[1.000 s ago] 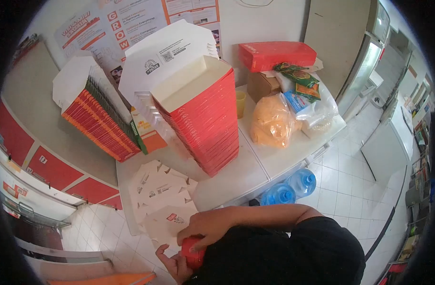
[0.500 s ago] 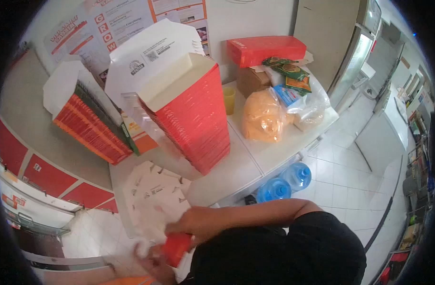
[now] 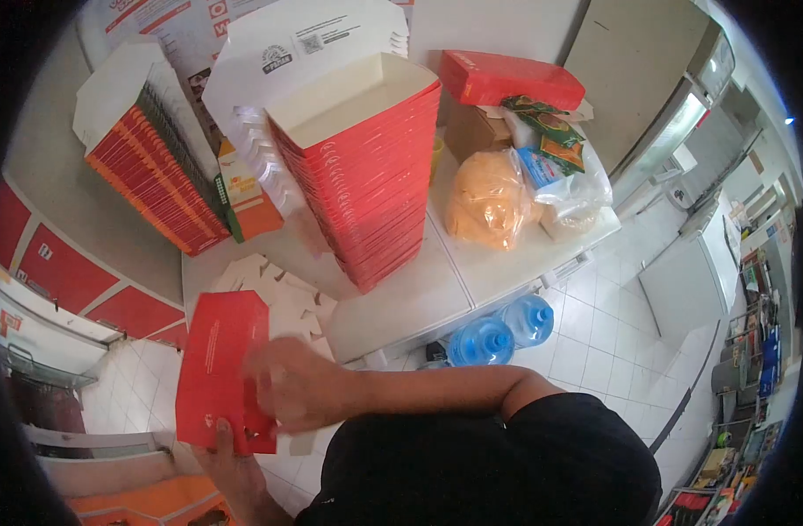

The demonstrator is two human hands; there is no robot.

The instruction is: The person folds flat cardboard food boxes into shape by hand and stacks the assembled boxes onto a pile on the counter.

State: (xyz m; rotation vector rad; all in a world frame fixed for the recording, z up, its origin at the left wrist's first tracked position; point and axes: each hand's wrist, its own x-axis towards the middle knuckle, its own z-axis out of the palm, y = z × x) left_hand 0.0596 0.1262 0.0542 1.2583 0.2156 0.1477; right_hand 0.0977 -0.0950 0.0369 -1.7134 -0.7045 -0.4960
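Observation:
A red cardboard food box [image 3: 217,368], its printed outer face toward me, is held at the near left. My left hand [image 3: 230,465] grips its lower edge, thumb lying on the red face. Over the box's right edge is my right hand [image 3: 296,381], fingers curled and smeared by motion; whether they pinch the cardboard is not clear. Flat white cardboard blanks [image 3: 283,294] lie on the table just behind the box. A tall stack of red nested boxes [image 3: 375,193] with white lids raised stands beyond them.
Another stack of orange-red boxes [image 3: 151,175] leans at the left. On the white table [image 3: 410,307] rest an orange-filled plastic bag [image 3: 489,202], green packets [image 3: 546,131] and a closed red box [image 3: 511,79]. Large blue water bottles [image 3: 482,342] stand below its front edge.
The red box has come up and turned its broad face toward me, now covering part of the white blanks. My left hand has closed on its lower edge. The view has shifted.

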